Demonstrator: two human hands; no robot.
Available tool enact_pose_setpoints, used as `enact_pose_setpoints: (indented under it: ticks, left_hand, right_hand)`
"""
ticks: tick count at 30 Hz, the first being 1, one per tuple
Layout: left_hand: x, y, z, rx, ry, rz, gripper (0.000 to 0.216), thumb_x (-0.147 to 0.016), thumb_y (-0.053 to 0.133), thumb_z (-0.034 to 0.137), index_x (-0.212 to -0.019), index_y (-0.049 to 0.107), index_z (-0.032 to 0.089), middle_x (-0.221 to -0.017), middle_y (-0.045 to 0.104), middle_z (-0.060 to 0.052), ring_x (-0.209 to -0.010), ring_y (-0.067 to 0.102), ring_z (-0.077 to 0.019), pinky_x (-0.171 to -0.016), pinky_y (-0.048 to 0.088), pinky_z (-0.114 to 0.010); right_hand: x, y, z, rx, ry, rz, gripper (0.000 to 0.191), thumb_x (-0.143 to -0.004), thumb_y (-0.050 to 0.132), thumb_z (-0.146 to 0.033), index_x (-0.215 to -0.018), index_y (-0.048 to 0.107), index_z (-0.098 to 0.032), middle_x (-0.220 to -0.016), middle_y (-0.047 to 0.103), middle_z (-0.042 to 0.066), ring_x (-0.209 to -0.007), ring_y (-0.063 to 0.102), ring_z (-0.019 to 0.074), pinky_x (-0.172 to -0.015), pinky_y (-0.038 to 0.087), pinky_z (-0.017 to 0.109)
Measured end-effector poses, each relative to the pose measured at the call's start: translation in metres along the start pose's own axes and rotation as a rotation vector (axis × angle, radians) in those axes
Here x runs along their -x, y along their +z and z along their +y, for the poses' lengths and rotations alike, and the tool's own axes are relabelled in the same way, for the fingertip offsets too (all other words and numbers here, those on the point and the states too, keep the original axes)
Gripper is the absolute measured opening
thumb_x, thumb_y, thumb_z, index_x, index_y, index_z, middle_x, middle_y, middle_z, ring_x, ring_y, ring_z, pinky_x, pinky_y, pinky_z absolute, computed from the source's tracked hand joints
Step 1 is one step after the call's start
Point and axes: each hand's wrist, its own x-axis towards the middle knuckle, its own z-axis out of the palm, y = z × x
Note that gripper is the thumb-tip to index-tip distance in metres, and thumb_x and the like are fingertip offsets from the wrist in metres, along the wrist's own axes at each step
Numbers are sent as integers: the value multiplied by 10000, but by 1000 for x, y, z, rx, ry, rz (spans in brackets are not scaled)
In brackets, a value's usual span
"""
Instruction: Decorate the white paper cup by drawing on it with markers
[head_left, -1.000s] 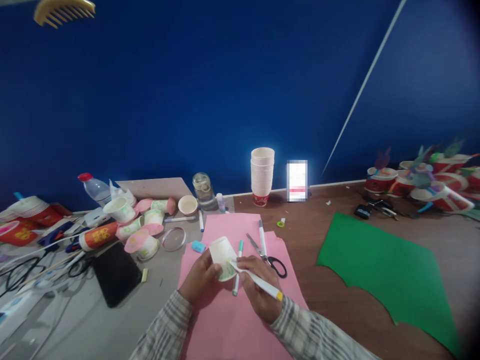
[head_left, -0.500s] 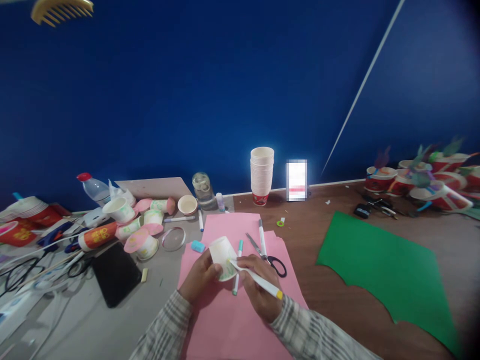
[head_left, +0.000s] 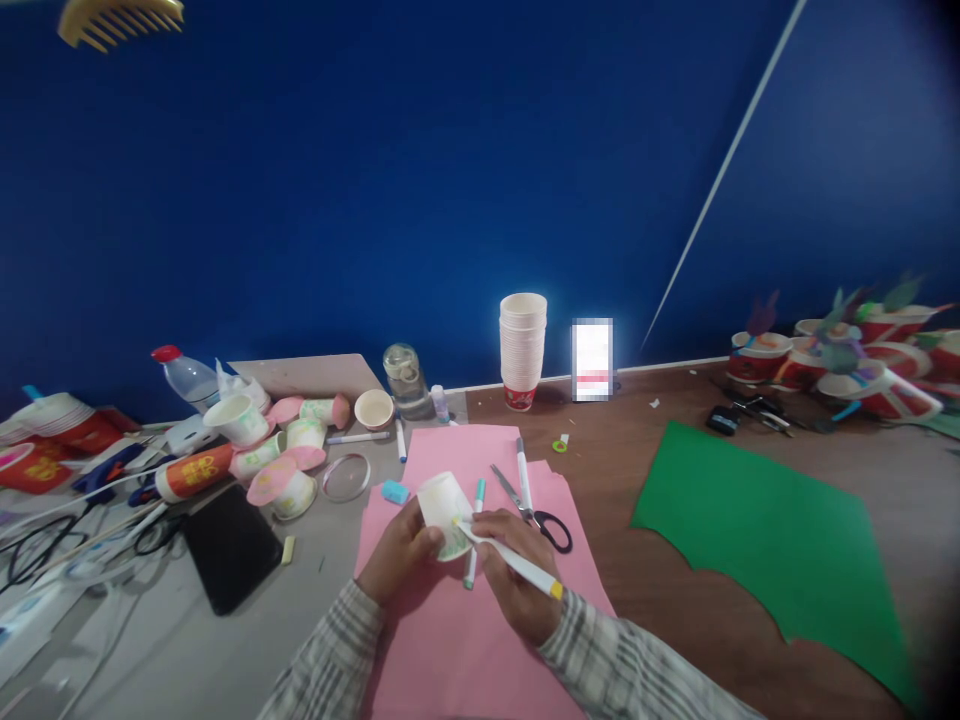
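Note:
My left hand (head_left: 401, 555) is closed around a white paper cup (head_left: 442, 505), held tilted above the pink paper (head_left: 442, 650). Green marks and a yellow spot show on the cup's side. In my right hand (head_left: 517, 570) is a white marker (head_left: 525, 568) with a yellow end, its tip touching or very close to the cup wall. A green-capped marker (head_left: 470, 568) lies partly hidden behind the cup and my fingers. Just beyond my right hand, scissors (head_left: 551, 530) with black handles rest beside a grey-capped marker (head_left: 523, 475). A blue eraser-like block (head_left: 395, 492) sits left of the cup.
A tall stack of paper cups (head_left: 523, 345) stands by the wall. Decorated cups (head_left: 281, 488), a black tablet-like slab (head_left: 232, 550) and cables crowd the left. Green paper (head_left: 757, 530) lies at right, with red cups (head_left: 757, 355) behind. A glass jar (head_left: 405, 380) stands at the back.
The marker tip has shifted slightly up on the cup, and a yellow spot is clearer there. Both hands keep their hold.

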Motion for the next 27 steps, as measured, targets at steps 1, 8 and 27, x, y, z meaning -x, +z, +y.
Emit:
enact_pose_setpoints:
  ticks: [1, 8, 27]
  left_hand:
    - [0, 1, 0, 12, 0, 7, 481, -469, 677, 489, -774, 621, 122, -659, 597, -71, -580, 475, -217, -505, 399, -319]
    - [3, 7, 7, 50, -8, 14, 448, -487, 679, 459, -776, 613, 124, -630, 581, -56, -554, 461, -201, -486, 391, -306]
    - [2, 2, 2, 62, -27, 1, 431, -496, 680, 429, -795, 603, 128, -633, 574, -49, -561, 467, -207, -498, 381, -314]
  right_hand:
    - [0, 0, 0, 0, -1, 2, 201, -708, 562, -121, -835, 660, -243, -752, 700, 21, -728, 676, 217, -655, 545, 294]
    - [0, 0, -2, 13, -1, 15, 178, -713, 556, -135, -813, 669, -229, -732, 702, 23, -695, 679, 210, -631, 544, 283]
    - [3, 0, 2, 15, 6, 27, 182, -702, 557, -136, -802, 667, -241, -740, 715, 26, -730, 685, 221, -650, 551, 299]
